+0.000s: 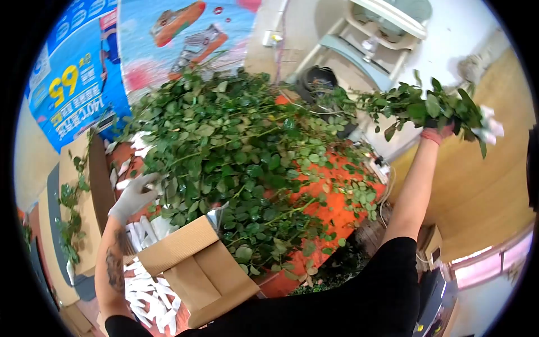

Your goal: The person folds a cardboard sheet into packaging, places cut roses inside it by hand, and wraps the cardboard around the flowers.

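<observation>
My right hand, in a dark glove with a pinkish-red cuff, is wrapped round a bunch of leafy rose stems held out at the far right. White-covered heads stick out at one end of the bunch. On the left, my left hand wears a white glove; its fingers are curved and apart, with nothing visible between them. It is beside the left edge of a big heap of leafy stems. Below it lie white sleeve-like pieces, and leaves hide some of them.
An open cardboard box stands close to my body, beside many white pieces. The heap lies on an orange-red surface. Behind are a dark bucket and a high chair. More cardboard stands at left.
</observation>
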A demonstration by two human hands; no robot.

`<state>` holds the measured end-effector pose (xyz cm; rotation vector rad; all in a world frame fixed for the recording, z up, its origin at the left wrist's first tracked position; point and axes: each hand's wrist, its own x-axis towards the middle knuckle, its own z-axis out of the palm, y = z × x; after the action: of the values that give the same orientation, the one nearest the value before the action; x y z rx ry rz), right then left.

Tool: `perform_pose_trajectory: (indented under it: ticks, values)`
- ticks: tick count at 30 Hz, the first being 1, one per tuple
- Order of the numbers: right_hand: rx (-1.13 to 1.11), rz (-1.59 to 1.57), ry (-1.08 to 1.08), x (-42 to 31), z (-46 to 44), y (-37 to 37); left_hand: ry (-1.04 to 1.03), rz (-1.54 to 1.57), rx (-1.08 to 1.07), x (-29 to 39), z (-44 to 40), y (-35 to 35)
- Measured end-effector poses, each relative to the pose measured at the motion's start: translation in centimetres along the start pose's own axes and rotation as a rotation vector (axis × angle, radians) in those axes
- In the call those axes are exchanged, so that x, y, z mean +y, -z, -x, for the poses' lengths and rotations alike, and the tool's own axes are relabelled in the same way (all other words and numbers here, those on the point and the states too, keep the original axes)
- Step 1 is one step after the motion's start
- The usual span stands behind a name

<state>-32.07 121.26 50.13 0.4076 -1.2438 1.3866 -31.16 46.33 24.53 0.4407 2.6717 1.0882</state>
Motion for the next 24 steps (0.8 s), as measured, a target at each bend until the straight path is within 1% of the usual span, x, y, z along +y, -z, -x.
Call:
perform_pose_trajectory:
  ticks: [1, 2, 3, 4, 6, 7, 9, 10, 12, 13, 14, 15, 16, 17, 18, 19, 20, 21, 22, 23, 24]
  values:
    - [0.124, -0.313, -0.073, -3.9, 0.0, 0.1, 0.021, 0.312, 0.029, -1.0, 0.8, -0.2]
    - [0.043, -0.455, -0.113, -4.7, -1.5, 3.6, 0.047, 0.617, 0.049, -1.9, 1.5, -0.2]
    - [0.051, -0.476, -0.126, -6.6, -1.9, 4.9, 0.033, 0.773, 0.107, 0.2, 2.8, 0.4]
    - [0.067, -0.437, -0.117, -7.6, -2.2, 5.7, -0.023, 0.944, 0.129, -0.9, 2.9, 0.3]
    - [0.106, -0.351, -0.090, -9.2, -2.0, 5.9, -0.100, 1.063, 0.095, -2.2, 2.7, 0.2]
    - [0.121, -0.313, -0.080, -9.8, -1.8, 5.9, -0.114, 1.060, 0.095, -1.9, 2.7, 0.0]
    - [0.140, -0.224, -0.049, -10.8, -1.7, 5.2, 0.014, 0.925, 0.281, -1.4, 2.8, -0.7]
    - [0.154, -0.166, -0.031, -11.1, -1.4, 4.8, 0.048, 0.842, 0.193, -2.9, 2.3, -0.7]
    - [0.174, -0.005, 0.029, -11.8, -1.2, 3.7, 0.016, 1.079, 0.055, -2.8, 2.7, -0.8]
    - [0.184, 0.114, 0.073, -12.2, -1.1, 3.1, 0.065, 1.292, 0.151, -2.4, 2.7, -0.7]
    - [0.184, 0.252, 0.121, -12.5, -0.8, 2.5, 0.117, 1.504, 0.249, -0.5, 2.9, -0.3]
    - [0.167, 0.416, 0.175, -13.2, -0.1, 1.8, -0.227, 1.815, 0.150, -0.2, 3.1, 0.6]
    - [0.138, 0.579, 0.232, -13.5, 0.7, 1.1, -0.312, 1.996, 0.429, 0.6, 2.4, 1.4]
    - [0.087, 0.731, 0.297, -14.0, 1.7, 0.3, -0.295, 1.888, 0.488, -0.7, 1.5, 2.5]
    - [0.019, 0.864, 0.373, -14.6, 2.8, -0.6, -0.135, 1.501, 0.429, 1.1, 2.3, 2.9]
    - [-0.080, 0.962, 0.433, -14.8, 4.3, -1.9, -0.033, 1.177, 0.478, 2.5, 3.2, 2.4]
    - [-0.191, 1.019, 0.489, -15.1, 6.0, -3.3, -0.155, 0.707, 0.582, 3.4, 3.8, 1.6]
    - [-0.302, 1.062, 0.539, -15.6, 7.8, -4.7, -0.424, -0.046, 0.698, 7.5, 6.9, 1.7]
    - [-0.414, 1.085, 0.569, -15.6, 10.2, -6.0, -0.341, 0.235, 0.483, 10.6, 10.4, 0.2]
    - [-0.524, 1.092, 0.609, -16.4, 12.4, -7.4, -0.366, 0.172, 0.199, 12.3, 13.9, -0.8]
    - [-0.602, 1.090, 0.664, -17.6, 14.0, -8.7, -0.326, 0.108, -0.047, 11.6, 16.8, -3.0]
